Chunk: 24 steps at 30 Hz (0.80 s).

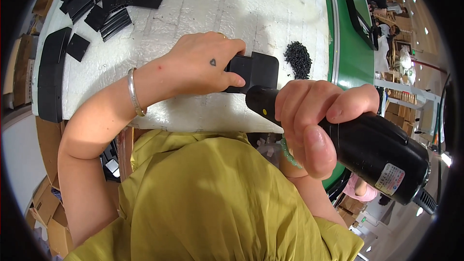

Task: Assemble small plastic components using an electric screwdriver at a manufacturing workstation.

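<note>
Left hand point(200, 65) gripping case point(265, 70), right point(314, 111) clenching tool point(377, 147)

Black corded tool point(382, 147) in right fingers point(352, 105)

Head-worn fisheye view, looking steeply down at close range (straight edges bow outward); right hand point(308, 112) lies nearer, left hand point(204, 64) farther off, white tabletop point(203, 12) beyond.

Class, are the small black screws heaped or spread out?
Heaped: the screws lie crowded together in one dense pile on the white-topped table.
</note>
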### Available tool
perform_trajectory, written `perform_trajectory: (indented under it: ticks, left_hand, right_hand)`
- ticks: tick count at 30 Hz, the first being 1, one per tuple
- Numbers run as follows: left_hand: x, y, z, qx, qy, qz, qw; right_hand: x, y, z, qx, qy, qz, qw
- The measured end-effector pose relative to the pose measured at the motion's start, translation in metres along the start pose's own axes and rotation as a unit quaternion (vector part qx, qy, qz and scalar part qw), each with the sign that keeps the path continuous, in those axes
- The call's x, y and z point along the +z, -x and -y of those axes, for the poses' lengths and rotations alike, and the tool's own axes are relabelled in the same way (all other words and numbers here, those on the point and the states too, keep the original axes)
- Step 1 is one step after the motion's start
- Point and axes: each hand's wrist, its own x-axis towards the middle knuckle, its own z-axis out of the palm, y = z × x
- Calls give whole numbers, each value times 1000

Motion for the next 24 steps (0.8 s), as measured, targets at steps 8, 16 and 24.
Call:
perform_trajectory:
  ticks: [8, 16, 24]
  left_hand:
    - [2, 2, 3, 5, 13, -2, 1000]
    - [-5, -2, 1, 11, 4, -30, 999]
    - [-26, 14, -5, 17, 559, -206, 803]
  right_hand:
    - [1, -2, -4, 12, -3, 13, 1000]
    - [-4, -5, -4, -6, -48, 38, 998]
    - [-23, 0, 13, 17, -39, -256, 966]
